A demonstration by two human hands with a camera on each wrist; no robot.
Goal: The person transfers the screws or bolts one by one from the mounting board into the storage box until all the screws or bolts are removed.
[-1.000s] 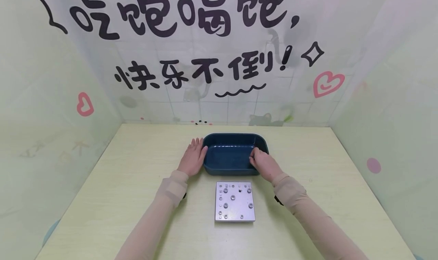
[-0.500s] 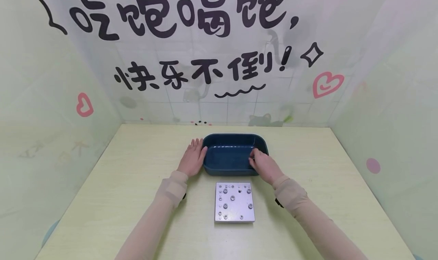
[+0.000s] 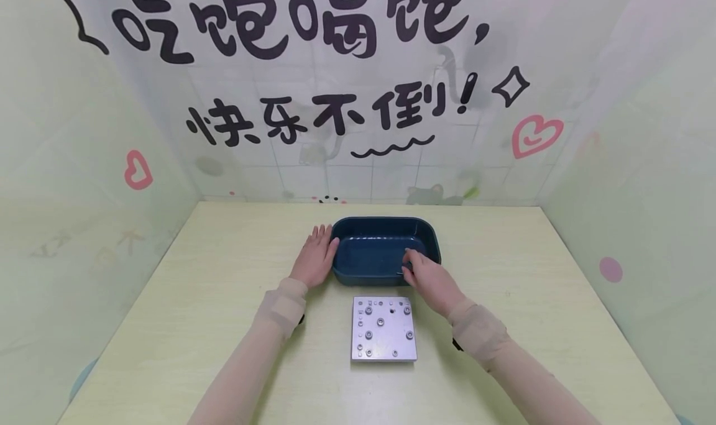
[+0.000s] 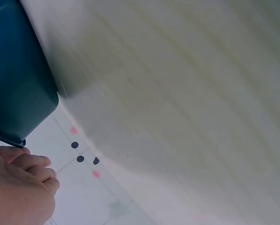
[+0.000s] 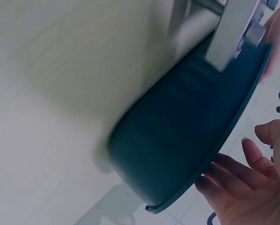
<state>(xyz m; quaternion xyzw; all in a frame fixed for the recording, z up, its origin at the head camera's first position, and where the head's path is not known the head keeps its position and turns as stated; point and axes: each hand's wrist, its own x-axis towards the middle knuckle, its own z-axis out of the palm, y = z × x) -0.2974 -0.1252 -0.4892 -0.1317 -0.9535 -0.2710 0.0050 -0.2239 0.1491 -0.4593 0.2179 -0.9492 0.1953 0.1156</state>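
A dark blue rectangular tray (image 3: 371, 257) stands at the back middle of the table. My left hand (image 3: 314, 257) lies against its left side, fingers straight; in the left wrist view those fingers (image 4: 34, 171) are at the rim. My right hand (image 3: 433, 279) is over the tray's front right part, index finger and thumb bent toward each other. A small thin shiny piece (image 3: 399, 273) sticks out at the thumb tip; its kind is too small to see. In the right wrist view the other fingers (image 5: 233, 178) overlap the tray rim.
A square silver metal block (image 3: 386, 338) with several bolts and holes in its top lies in front of the tray, between my forearms. From the side, the block (image 5: 236, 33) shows bolt heads and a threaded screw (image 5: 209, 5). A printed wall covering (image 3: 358, 182) closes off the back.
My right hand has shifted slightly left and toward me inside the tray, and its thumb and index finger now show apart from the tray's right wall. The left hand has stayed put.
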